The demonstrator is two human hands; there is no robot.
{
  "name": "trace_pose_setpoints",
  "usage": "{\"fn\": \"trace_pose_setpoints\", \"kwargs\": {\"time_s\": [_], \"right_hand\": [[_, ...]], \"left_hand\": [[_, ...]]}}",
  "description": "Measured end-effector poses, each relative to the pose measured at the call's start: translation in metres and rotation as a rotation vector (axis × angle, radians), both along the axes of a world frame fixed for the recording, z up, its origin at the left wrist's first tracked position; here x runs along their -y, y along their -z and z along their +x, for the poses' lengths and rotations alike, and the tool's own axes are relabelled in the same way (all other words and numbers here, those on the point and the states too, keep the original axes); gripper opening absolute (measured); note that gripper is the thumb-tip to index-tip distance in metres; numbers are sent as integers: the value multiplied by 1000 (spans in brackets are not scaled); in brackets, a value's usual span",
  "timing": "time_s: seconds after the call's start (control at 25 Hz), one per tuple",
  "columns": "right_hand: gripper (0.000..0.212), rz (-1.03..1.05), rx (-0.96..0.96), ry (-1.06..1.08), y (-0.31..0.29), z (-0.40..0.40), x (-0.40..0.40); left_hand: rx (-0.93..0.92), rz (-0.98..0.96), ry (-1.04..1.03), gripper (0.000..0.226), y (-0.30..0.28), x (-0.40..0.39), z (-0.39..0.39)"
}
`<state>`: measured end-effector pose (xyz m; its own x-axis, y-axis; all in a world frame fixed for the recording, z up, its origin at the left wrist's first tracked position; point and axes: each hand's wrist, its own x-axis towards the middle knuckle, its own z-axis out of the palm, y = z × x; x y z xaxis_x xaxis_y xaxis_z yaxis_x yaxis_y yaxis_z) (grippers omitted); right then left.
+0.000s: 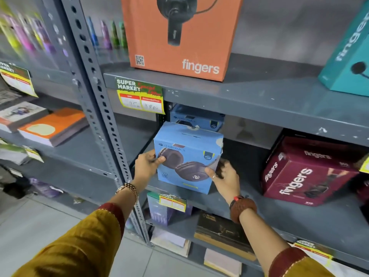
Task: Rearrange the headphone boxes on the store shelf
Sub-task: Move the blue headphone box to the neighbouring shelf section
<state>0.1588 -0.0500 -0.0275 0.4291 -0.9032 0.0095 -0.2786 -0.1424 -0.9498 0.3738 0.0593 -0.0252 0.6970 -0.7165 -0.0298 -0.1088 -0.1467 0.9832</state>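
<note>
A light blue headphone box (pixel 187 154) stands at the front left of the middle grey shelf (pixel 249 198). My left hand (pixel 146 166) grips its left side, thumb on the front face. My right hand (pixel 224 174) holds its lower right corner. A second blue headphone box (pixel 196 117) stands directly behind it, partly hidden by the shelf above. A maroon "fingers" box (pixel 305 174) lies tilted on the same shelf to the right. On the upper shelf stand an orange "fingers" box (pixel 179 37) and a teal "fingers" box (pixel 347 50) at the right edge.
A perforated grey upright post (pixel 99 108) borders the shelf on the left. A yellow price tag (pixel 140 96) hangs from the upper shelf edge. Books (pixel 52 126) lie on the neighbouring rack. Dark and purple boxes (pixel 219 230) sit on the lower shelf.
</note>
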Motion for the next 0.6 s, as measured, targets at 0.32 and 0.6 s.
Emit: {"fn": "trace_pose_setpoints", "kwargs": {"time_s": [0.32, 0.6], "right_hand": [[36, 85, -68, -11, 24, -74, -1], [37, 109, -174, 207, 60, -218, 14]], "left_hand": [[-81, 86, -185, 49, 30, -8, -38], [-224, 237, -202, 14, 58, 10, -115]]}}
